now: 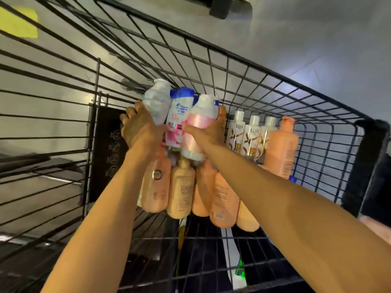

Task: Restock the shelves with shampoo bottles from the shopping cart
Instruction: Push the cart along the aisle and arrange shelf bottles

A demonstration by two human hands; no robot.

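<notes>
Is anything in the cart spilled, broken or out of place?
No spill or damage shows. One oddity: the left hand and right hand squeeze a white bottle, blue-capped bottle and pink bottle together; the middle one seems held by its neighbours.

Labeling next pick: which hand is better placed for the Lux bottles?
Likely right: the right hand, though gripping a pink bottle, is beside the Lux bottles; the left hand, gripping a white bottle, is farther off.

Only thing I can actually read is LUX, on the three white bottles (251,136) standing side by side. Other labels are too blurry.
</notes>
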